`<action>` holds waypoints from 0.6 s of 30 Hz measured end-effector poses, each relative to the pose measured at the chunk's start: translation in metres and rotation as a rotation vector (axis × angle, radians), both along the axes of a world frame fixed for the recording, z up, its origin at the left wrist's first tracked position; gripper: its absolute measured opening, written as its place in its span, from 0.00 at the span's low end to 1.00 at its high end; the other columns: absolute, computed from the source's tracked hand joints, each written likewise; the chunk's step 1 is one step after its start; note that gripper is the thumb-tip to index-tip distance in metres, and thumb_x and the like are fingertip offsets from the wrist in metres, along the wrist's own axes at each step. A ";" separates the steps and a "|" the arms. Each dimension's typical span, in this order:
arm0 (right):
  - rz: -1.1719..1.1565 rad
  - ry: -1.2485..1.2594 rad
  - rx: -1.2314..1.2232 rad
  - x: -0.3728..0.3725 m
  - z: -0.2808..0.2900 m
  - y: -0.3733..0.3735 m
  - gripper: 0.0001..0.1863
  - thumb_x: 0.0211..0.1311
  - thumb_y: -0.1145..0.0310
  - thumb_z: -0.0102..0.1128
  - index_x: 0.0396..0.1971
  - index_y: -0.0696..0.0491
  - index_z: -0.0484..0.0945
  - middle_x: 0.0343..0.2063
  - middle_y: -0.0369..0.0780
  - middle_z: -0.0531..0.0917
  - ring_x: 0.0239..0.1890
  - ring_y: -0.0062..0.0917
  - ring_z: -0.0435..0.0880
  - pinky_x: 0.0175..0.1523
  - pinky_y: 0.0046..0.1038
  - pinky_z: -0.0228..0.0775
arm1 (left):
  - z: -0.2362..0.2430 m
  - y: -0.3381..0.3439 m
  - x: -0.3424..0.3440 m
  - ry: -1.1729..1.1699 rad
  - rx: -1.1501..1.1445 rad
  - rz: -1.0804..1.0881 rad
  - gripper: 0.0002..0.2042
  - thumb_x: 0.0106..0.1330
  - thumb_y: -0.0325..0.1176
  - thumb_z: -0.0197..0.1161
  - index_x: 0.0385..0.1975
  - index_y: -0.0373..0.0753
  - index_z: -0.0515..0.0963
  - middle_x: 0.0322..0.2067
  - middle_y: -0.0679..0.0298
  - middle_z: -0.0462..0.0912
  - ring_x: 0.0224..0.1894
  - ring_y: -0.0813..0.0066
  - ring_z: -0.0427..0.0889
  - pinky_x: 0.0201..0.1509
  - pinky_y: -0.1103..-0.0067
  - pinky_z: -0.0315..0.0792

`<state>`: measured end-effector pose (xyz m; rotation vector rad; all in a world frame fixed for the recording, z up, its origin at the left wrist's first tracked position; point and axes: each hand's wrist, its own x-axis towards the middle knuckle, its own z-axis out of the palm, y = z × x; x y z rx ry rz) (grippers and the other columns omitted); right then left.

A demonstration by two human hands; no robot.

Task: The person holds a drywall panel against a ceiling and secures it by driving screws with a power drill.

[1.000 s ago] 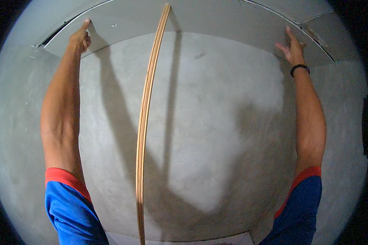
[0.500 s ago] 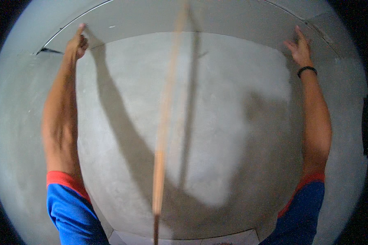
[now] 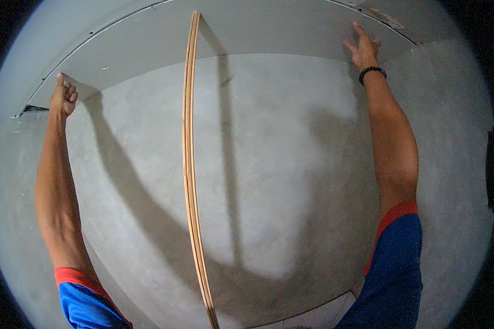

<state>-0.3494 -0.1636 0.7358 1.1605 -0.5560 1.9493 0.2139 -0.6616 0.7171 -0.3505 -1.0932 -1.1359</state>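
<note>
Both my arms reach up to a grey ceiling panel [image 3: 291, 30] above a grey plastered wall [image 3: 291, 164]. My left hand [image 3: 63, 96] is at the panel's left edge, fingers curled, thumb up against it. My right hand [image 3: 362, 48] lies flat with spread fingers on the panel's right part; a black bead bracelet [image 3: 372, 73] is on its wrist. A long thin wooden strip [image 3: 190, 164] stands between my arms, its top end touching the panel, free of both hands.
A dark gap [image 3: 35, 108] shows at the ceiling's left corner next to my left hand. A seam runs along the ceiling at the top right [image 3: 384, 19]. A pale floor patch [image 3: 318, 315] shows at the bottom.
The view has shifted: my left hand now sits lower at the left, my right hand higher. The wooden strip, blurred half a second ago, stands still again at the middle.
</note>
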 end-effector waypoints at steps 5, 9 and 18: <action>-0.389 0.094 0.233 -0.028 -0.010 -0.010 0.40 0.49 0.66 0.64 0.60 0.54 0.50 0.62 0.45 0.52 0.63 0.41 0.52 0.59 0.53 0.57 | 0.000 0.025 -0.011 0.043 0.107 0.085 0.19 0.60 0.51 0.57 0.19 0.46 0.62 0.14 0.72 0.55 0.14 0.80 0.54 0.14 0.84 0.49; -0.549 0.132 0.214 -0.064 0.027 -0.003 0.35 0.52 0.66 0.58 0.59 0.53 0.53 0.62 0.44 0.50 0.64 0.42 0.50 0.60 0.57 0.53 | -0.008 0.019 -0.023 0.027 0.022 -0.020 0.19 0.59 0.51 0.58 0.20 0.45 0.62 0.14 0.72 0.55 0.13 0.80 0.52 0.13 0.83 0.48; -0.315 0.030 0.241 -0.061 0.000 -0.007 0.39 0.50 0.66 0.63 0.61 0.50 0.52 0.62 0.44 0.53 0.63 0.44 0.52 0.61 0.49 0.55 | 0.001 0.002 -0.025 0.008 -0.012 -0.018 0.18 0.59 0.51 0.59 0.22 0.45 0.63 0.15 0.72 0.57 0.15 0.80 0.54 0.16 0.82 0.50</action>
